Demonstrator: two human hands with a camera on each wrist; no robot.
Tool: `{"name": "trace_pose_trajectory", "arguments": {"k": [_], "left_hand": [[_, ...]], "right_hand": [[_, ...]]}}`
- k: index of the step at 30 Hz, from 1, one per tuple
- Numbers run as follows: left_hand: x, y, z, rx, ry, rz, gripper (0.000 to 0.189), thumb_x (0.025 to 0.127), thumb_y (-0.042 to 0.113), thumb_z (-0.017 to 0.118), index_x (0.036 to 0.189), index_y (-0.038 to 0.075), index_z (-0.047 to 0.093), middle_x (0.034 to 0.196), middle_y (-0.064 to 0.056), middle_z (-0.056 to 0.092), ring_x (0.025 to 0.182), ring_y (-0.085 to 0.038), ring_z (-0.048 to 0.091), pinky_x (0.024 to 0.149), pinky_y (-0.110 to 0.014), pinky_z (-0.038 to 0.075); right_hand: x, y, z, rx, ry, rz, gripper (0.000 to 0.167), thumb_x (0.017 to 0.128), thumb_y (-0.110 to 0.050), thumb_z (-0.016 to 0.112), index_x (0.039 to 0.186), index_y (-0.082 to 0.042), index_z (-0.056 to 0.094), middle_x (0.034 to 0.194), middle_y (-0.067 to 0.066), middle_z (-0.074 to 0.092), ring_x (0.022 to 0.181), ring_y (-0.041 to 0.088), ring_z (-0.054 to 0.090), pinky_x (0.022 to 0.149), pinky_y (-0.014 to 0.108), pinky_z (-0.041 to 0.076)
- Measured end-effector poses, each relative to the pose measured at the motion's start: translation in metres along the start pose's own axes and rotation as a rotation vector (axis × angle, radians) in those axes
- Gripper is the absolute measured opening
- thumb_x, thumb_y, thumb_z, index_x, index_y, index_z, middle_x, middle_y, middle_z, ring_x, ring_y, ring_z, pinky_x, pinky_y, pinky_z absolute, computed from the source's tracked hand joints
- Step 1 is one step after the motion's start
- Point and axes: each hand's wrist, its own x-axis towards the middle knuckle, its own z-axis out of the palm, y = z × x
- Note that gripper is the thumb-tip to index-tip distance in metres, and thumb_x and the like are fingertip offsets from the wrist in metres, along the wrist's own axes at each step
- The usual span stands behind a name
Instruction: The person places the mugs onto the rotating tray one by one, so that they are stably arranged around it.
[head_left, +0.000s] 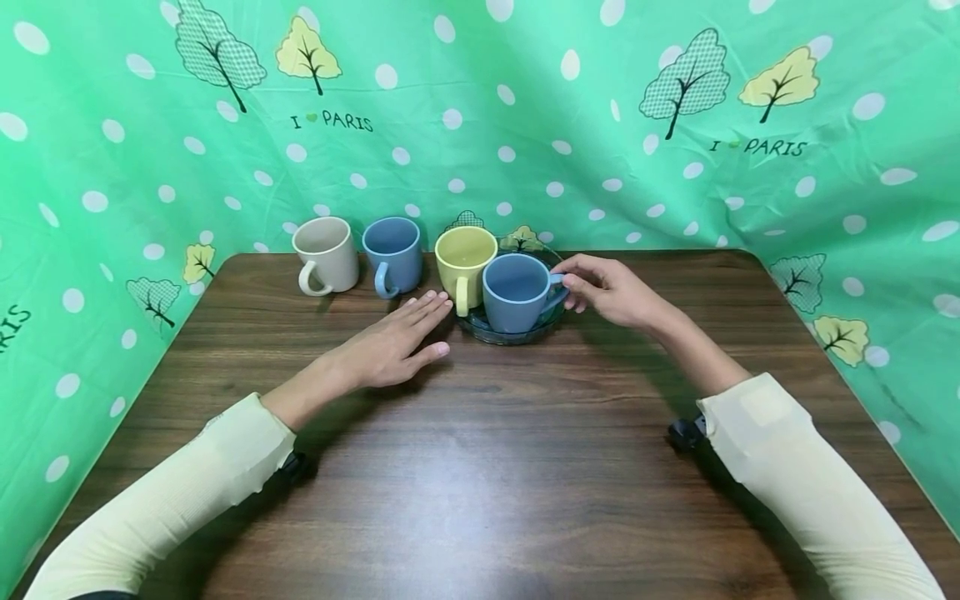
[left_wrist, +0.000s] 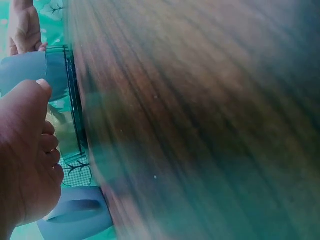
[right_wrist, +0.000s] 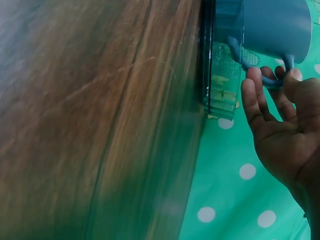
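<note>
My right hand (head_left: 611,292) pinches the handle of a blue mug (head_left: 516,296) between thumb and fingers. That mug is upright in a clear glass dish (head_left: 498,337), beside a yellow mug (head_left: 466,258) in the same dish. In the right wrist view, the thumb (right_wrist: 294,75) and fingertips meet at the blue handle (right_wrist: 272,82). My left hand (head_left: 393,342) lies with straight fingers close to the dish's left side, fingertips near the yellow mug's handle. The left wrist view shows the glass dish (left_wrist: 77,110) partly hidden behind this hand.
Left of the dish, a second blue mug (head_left: 393,256) and a greyish-white mug (head_left: 327,255) stand upright near the back edge of the brown wooden table (head_left: 480,467). A green patterned cloth (head_left: 480,125) hangs behind the table and along its sides.
</note>
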Motion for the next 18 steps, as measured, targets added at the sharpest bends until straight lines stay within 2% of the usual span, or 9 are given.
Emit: {"name": "trace_pose_trajectory", "arguments": {"k": [4,7,10,12,15,18], "left_hand": [[-0.002,0.000,-0.002,0.000,0.044,-0.009,0.069,0.122,0.039,0.050,0.176,0.000,0.031,0.186,-0.021,0.027,0.176,-0.040,0.022,0.146,-0.055,0.018],[-0.004,0.000,-0.003,0.006,0.080,-0.018,0.067,0.122,0.037,0.049,0.174,-0.002,0.034,0.185,-0.023,0.031,0.175,-0.042,0.026,0.146,-0.056,0.021],[-0.005,0.000,-0.004,0.007,0.106,-0.032,0.066,0.122,0.037,0.049,0.173,-0.003,0.036,0.183,-0.024,0.034,0.174,-0.043,0.028,0.145,-0.057,0.023],[-0.006,0.000,-0.004,0.000,0.120,-0.045,0.065,0.122,0.037,0.049,0.173,-0.002,0.037,0.182,-0.023,0.036,0.174,-0.042,0.030,0.144,-0.058,0.024],[-0.007,-0.001,-0.004,-0.017,0.138,-0.068,0.065,0.122,0.038,0.049,0.172,-0.002,0.040,0.181,-0.022,0.039,0.173,-0.042,0.032,0.143,-0.060,0.027],[-0.009,-0.002,-0.004,-0.040,0.149,-0.087,0.064,0.122,0.040,0.051,0.171,-0.001,0.043,0.179,-0.022,0.043,0.171,-0.043,0.036,0.142,-0.061,0.029]], "right_hand": [[-0.006,0.001,-0.006,-0.030,0.021,0.061,0.036,0.122,-0.022,0.053,0.149,-0.006,0.070,0.118,0.023,0.076,0.104,0.036,0.075,0.087,0.039,0.067],[-0.010,0.002,-0.012,-0.066,0.023,0.096,0.039,0.123,-0.025,0.051,0.154,-0.009,0.068,0.139,0.022,0.074,0.124,0.040,0.072,0.104,0.049,0.062],[-0.014,0.003,-0.017,-0.099,0.021,0.109,0.041,0.123,-0.028,0.050,0.157,-0.011,0.065,0.160,0.019,0.065,0.147,0.041,0.061,0.122,0.061,0.051],[-0.016,0.004,-0.020,-0.115,0.015,0.112,0.043,0.123,-0.029,0.050,0.160,-0.011,0.063,0.168,0.018,0.058,0.158,0.041,0.052,0.129,0.065,0.043],[-0.018,0.008,-0.022,-0.130,0.016,0.123,0.045,0.123,-0.031,0.050,0.163,-0.011,0.059,0.171,0.017,0.056,0.164,0.041,0.045,0.133,0.067,0.037],[-0.019,0.013,-0.024,-0.174,0.008,0.138,0.048,0.123,-0.031,0.049,0.166,-0.012,0.056,0.173,0.019,0.052,0.165,0.043,0.043,0.134,0.069,0.037]]}}
